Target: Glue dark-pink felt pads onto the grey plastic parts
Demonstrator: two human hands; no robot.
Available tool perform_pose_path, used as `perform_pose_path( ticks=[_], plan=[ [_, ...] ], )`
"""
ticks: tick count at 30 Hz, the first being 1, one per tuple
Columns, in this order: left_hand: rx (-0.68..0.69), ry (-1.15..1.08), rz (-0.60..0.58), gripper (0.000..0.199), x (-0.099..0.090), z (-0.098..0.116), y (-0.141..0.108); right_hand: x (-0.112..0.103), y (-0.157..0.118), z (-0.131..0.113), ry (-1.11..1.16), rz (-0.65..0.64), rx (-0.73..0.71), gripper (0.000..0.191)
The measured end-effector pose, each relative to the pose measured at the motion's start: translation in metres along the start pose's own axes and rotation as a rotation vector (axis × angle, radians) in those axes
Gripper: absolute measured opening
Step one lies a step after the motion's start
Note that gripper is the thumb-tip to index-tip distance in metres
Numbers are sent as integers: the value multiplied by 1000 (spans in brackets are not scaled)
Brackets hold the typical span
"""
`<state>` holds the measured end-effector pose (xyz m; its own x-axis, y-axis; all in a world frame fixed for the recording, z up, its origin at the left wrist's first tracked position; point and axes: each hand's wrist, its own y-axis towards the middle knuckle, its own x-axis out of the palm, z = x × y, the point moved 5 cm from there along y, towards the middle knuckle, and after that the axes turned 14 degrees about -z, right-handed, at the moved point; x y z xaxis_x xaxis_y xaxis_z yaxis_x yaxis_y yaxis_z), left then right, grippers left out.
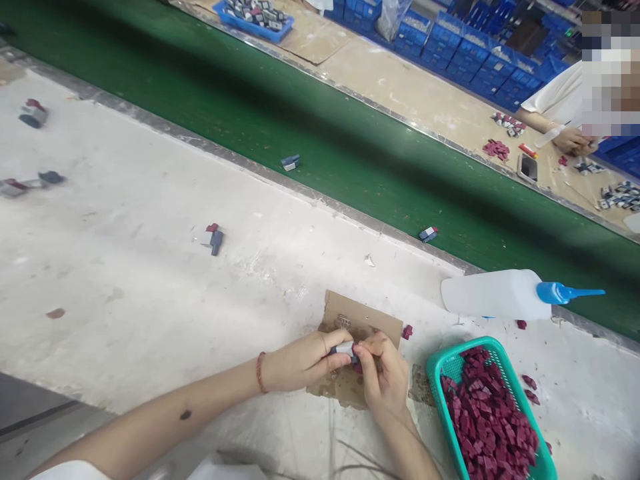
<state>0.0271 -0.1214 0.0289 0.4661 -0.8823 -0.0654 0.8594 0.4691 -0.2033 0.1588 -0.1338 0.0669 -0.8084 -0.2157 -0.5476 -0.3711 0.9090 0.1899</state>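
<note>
- As we look down, the left hand [295,363] pinches a grey-and-white piece [344,349], the right hand [387,375] its maroon end [356,350].
- We find the piece above cardboard [357,312], toward the bench's [150,267] near edge.

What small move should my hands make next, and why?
Perhaps gently press the maroon piece against the gray-and-white part: the left hand holds that part, the right hand pinches at its maroon end, and full seating can't be seen.

Left grip [301,361] holds grey piece [343,348]; right grip [386,371] too
</note>
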Motion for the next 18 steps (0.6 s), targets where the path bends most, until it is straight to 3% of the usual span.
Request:
perform_pose_path(
  ticks=[7, 10, 13, 15, 18],
  plan=[
    [31, 20, 45, 24, 2, -1, -3, 3, 2, -9, -44, -11, -54, 23],
    [43, 21, 75, 24, 2, 2, -4, -8, 0, -16, -41, -57, -37, 22],
    [-14, 45, 174, 25, -7, 6, -7, -42, -16, -17, -144, -15, 92, 21],
    [-83, 99, 288, 27, -20, 8, -9, -75, -35, -9, -289, 76, 284, 19],
    [-130, 201, 432, 23, -46, 12, -10, -111, -66, 12, -547, 20, 541, 18]
  ],
)
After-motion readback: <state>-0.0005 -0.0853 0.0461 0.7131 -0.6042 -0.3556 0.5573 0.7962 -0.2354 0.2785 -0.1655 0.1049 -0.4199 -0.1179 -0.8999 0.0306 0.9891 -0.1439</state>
